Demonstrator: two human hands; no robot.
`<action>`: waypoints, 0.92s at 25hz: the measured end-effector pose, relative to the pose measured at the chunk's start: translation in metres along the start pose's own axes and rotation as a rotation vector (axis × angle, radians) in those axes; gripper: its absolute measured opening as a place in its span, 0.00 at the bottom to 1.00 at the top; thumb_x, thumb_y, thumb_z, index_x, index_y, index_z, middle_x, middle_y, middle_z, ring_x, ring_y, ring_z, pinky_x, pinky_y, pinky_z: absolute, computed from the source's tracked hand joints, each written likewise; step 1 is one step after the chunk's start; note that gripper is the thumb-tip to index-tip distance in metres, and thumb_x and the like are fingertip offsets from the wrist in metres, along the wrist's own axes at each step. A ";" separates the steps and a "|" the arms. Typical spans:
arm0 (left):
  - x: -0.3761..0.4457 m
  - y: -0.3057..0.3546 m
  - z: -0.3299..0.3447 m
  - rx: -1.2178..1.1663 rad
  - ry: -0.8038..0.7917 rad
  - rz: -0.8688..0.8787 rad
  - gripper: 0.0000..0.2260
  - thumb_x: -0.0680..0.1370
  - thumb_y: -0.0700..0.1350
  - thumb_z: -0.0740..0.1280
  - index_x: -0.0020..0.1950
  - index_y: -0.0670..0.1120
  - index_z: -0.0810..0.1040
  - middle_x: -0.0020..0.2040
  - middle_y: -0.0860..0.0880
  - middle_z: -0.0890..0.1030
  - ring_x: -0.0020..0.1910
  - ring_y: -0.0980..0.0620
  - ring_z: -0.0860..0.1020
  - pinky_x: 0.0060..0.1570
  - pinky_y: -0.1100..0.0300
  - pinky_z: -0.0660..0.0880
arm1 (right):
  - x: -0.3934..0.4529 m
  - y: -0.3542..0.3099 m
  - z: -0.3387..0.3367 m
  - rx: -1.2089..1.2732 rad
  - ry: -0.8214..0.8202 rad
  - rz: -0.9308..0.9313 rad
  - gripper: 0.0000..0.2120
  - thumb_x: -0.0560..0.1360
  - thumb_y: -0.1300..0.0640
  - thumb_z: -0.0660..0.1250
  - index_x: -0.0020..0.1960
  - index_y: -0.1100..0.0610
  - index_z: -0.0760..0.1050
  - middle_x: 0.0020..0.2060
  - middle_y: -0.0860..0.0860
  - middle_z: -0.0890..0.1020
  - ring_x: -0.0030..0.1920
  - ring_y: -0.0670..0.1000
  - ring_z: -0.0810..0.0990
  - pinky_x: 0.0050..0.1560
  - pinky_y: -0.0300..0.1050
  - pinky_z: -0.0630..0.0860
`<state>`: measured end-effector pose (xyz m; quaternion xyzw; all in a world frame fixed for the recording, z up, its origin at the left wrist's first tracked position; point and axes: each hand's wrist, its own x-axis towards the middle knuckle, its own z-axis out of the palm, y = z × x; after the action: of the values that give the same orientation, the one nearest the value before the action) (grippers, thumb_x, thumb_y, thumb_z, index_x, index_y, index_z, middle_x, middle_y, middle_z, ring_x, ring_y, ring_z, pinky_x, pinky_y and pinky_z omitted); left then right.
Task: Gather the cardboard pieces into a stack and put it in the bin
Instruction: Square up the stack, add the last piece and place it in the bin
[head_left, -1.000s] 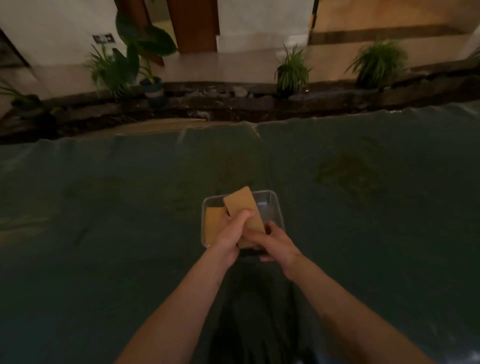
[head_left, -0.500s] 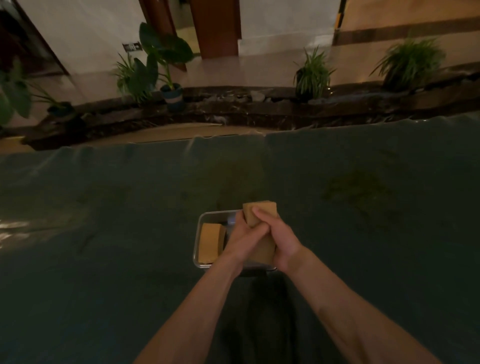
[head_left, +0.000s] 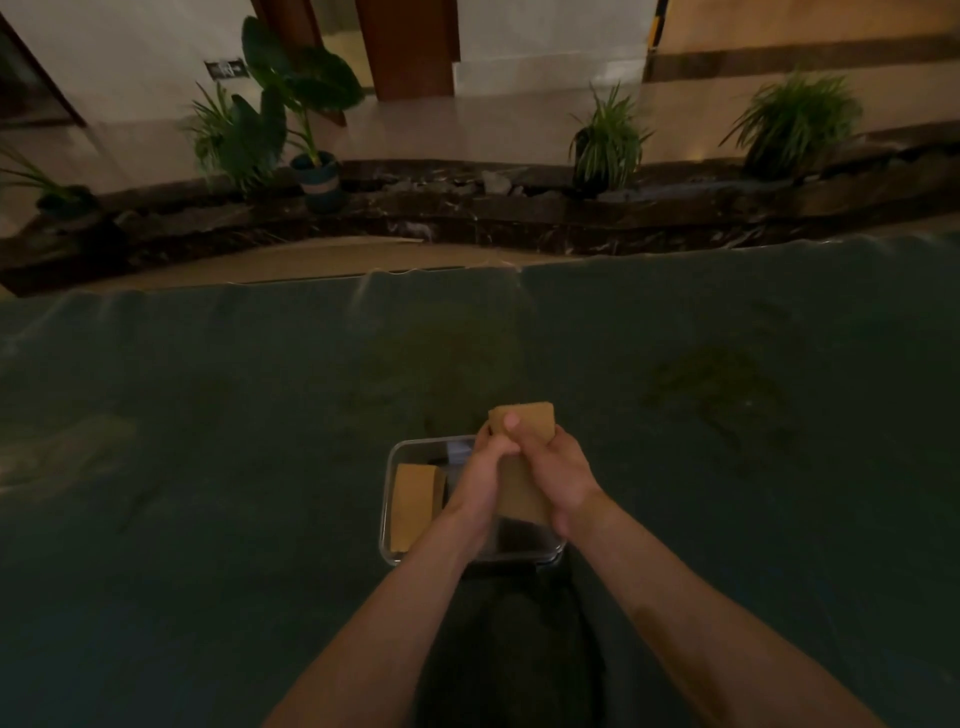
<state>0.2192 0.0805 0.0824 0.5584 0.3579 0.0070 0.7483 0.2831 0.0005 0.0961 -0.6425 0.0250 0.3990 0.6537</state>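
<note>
A clear plastic bin (head_left: 387, 499) sits on the dark green cloth near the front middle. Inside its left half lies a tan cardboard piece (head_left: 414, 501). Above the bin's right half, both hands clasp a stack of tan cardboard (head_left: 525, 421) that stands nearly upright. My left hand (head_left: 480, 470) grips it from the left, and my right hand (head_left: 558, 475) wraps it from the right with the thumb across its front. The stack's lower end (head_left: 521, 501) shows between the wrists; much of its middle is hidden by the fingers.
The green cloth (head_left: 208, 467) covers a wide table on all sides of the bin. Beyond the table's far edge runs a dark stone ledge (head_left: 519, 208) with potted plants (head_left: 605, 140), then a pale floor.
The stack went from tilted over the bin, pinched at its lower part, to upright with both hands closed tightly around it. The head camera shifted slightly.
</note>
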 end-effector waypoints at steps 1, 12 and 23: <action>0.001 0.001 0.000 0.071 -0.003 0.004 0.27 0.73 0.67 0.61 0.71 0.59 0.69 0.61 0.50 0.76 0.55 0.51 0.76 0.47 0.54 0.71 | 0.003 0.002 0.001 0.002 0.032 -0.004 0.21 0.76 0.43 0.69 0.63 0.54 0.75 0.55 0.57 0.83 0.56 0.58 0.81 0.60 0.61 0.78; 0.015 0.001 0.003 0.348 0.044 0.034 0.28 0.81 0.67 0.49 0.74 0.53 0.66 0.53 0.57 0.76 0.45 0.65 0.73 0.42 0.65 0.69 | 0.027 0.016 0.000 -0.032 0.181 -0.098 0.17 0.76 0.44 0.70 0.55 0.56 0.78 0.49 0.56 0.86 0.50 0.55 0.85 0.53 0.55 0.82; 0.030 0.004 0.002 0.289 -0.076 -0.056 0.23 0.84 0.59 0.52 0.78 0.54 0.59 0.66 0.50 0.70 0.51 0.61 0.71 0.46 0.63 0.67 | 0.052 0.013 -0.013 0.062 0.060 0.081 0.23 0.73 0.46 0.74 0.65 0.49 0.73 0.57 0.56 0.81 0.57 0.58 0.80 0.61 0.62 0.77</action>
<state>0.2441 0.0928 0.0704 0.6499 0.3420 -0.0865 0.6732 0.3176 0.0130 0.0554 -0.6323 0.0829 0.4048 0.6554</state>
